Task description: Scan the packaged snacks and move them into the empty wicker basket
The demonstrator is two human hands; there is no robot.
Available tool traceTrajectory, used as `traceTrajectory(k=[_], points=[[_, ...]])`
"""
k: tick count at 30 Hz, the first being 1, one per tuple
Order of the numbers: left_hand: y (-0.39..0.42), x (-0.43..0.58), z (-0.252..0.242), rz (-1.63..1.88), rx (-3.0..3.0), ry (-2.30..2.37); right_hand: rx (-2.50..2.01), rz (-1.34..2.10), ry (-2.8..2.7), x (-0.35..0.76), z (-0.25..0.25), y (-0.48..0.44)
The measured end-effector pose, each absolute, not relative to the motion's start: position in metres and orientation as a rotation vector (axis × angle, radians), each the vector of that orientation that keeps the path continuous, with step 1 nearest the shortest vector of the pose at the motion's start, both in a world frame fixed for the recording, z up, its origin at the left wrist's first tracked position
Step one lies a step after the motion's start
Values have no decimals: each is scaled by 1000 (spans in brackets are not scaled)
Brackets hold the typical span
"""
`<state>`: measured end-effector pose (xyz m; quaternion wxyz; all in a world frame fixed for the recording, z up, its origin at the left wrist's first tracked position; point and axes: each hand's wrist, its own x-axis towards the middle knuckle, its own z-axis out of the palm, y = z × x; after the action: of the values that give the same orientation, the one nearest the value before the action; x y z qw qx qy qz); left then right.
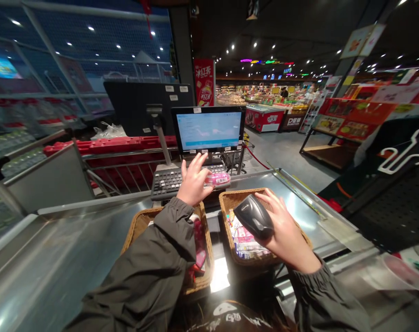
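Observation:
My left hand (194, 180) pinches the end of a small pink packaged item (220, 179) between thumb and finger, above the front of the keyboard (168, 181); its other fingers are raised. A black handheld scanner (253, 216) is wrapped in my right hand (285, 230), over the right wicker basket (226, 199). Colourful packets (245, 246) lie inside that basket. Beneath my left forearm is the left wicker basket (209, 272), holding red and pink items (199, 251); the sleeve hides part of it.
A lit monitor (210, 130) stands behind the keyboard, beside a second screen's dark back (140, 108). The metal counter (91, 244) extends to both sides. At the lower right is a clear plastic cup (399, 272). White hangers (403, 154) hang at the right.

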<state>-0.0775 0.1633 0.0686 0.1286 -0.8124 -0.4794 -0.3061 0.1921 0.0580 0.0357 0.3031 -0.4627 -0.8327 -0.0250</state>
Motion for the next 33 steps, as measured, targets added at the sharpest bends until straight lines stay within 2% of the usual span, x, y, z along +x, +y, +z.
traceTrajectory(k=[33], points=[[154,-121,52,-856,-2251,-1445,-1107,-16,-2299,158,36,55]])
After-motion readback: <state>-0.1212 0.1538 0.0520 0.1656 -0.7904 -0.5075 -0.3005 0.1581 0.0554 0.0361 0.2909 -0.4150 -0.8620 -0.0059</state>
